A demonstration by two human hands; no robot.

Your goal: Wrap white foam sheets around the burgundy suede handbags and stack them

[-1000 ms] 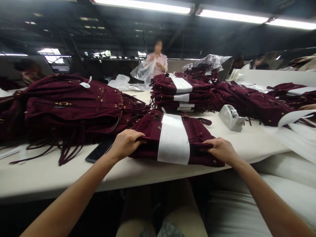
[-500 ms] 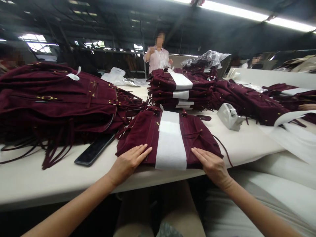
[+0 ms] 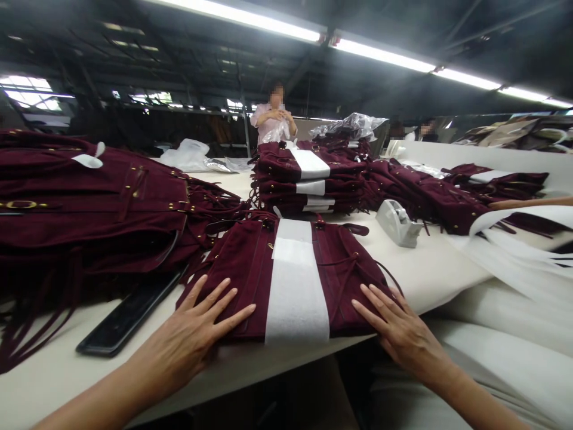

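A burgundy handbag lies flat at the table's front edge, a white paper band running down its middle. On the bag's near left part rests my left hand, its fingers spread. My right hand lies over the near right corner, fingers stretched out and somewhat apart. Neither hand has anything gripped. Both thumbs are largely hidden. The bag's handles and a dark strap end show at its far side, and a thin cord hangs over its right part.
Left of the bag are a black phone and a heap of burgundy bags. Behind it stands a stack of banded bags. A grey tape dispenser sits to the right, near white paper strips. A person stands beyond the table.
My fingers have gone from close together to spread, and my left hand has shifted outward to the left on the bag. The camera view has tilted up and moved closer.
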